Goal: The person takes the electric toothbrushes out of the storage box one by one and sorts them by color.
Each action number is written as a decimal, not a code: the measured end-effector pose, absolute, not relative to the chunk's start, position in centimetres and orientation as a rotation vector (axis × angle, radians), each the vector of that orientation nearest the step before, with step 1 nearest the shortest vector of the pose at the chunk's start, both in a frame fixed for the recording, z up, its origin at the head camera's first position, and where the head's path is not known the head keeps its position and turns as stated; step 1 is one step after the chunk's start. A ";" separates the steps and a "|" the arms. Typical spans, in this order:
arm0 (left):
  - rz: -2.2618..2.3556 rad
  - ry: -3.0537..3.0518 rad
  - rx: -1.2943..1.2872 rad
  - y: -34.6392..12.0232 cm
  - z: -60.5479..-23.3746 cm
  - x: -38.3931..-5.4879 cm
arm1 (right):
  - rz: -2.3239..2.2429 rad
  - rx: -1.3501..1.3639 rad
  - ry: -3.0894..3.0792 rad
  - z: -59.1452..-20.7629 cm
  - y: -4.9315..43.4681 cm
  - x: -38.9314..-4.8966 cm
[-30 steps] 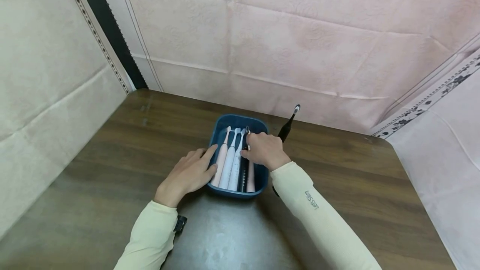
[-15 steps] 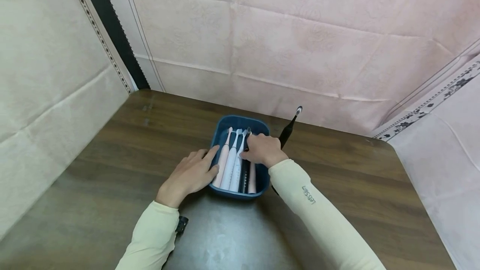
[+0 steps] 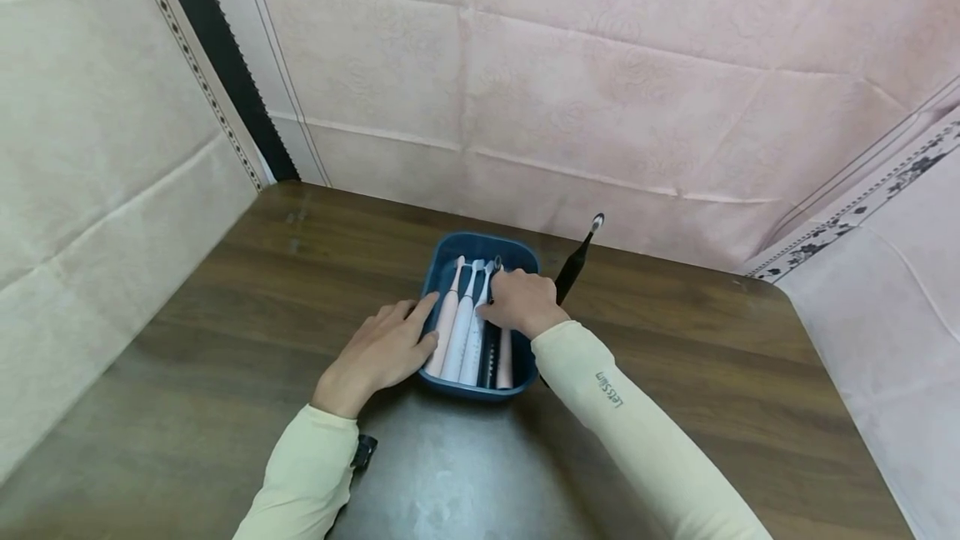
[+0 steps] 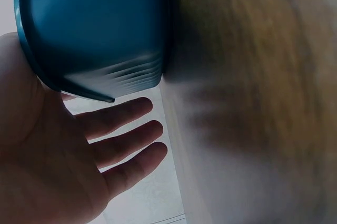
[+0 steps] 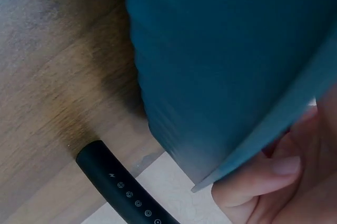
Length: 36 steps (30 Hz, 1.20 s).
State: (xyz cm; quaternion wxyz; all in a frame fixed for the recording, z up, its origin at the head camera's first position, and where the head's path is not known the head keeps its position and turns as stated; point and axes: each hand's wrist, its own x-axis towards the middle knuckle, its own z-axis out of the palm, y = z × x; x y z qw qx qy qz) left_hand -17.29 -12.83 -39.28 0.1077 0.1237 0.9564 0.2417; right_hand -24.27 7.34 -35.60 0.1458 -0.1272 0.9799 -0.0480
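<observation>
Several electric toothbrushes lie side by side in a blue plastic basket: a pink toothbrush at the left, white toothbrushes, a black toothbrush and another pink toothbrush. My left hand rests on the basket's left rim, index finger and thumb over the edge; its other fingers extend outside in the left wrist view. Reaching over the right rim, my right hand has curled fingers and pinches at the necks of the right-hand toothbrushes. Its fingertips hide which one it holds.
A separate black electric toothbrush lies right of the basket, partly under my right forearm; its buttoned handle shows in the right wrist view. The brown wooden table meets pale patterned cloth at its back and sides.
My right hand shifts slightly left and downward over the toothbrush necks, and the forearm moves a little left. My left hand, the basket and the toothbrushes stay practically where they were.
</observation>
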 end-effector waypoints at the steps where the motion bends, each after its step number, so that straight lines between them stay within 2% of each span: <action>1: 0.709 2.815 0.363 -12.8 -39.3 -17.3 | -0.131 -0.364 2.822 -35.7 7.3 -24.3; 14: 0.733 2.813 0.348 -12.7 -39.5 -17.0 | -0.143 -0.355 2.842 -36.0 7.2 -24.2; 36: 0.739 2.808 0.357 -12.6 -39.2 -17.2 | -0.508 -0.371 2.830 -35.3 8.8 -23.3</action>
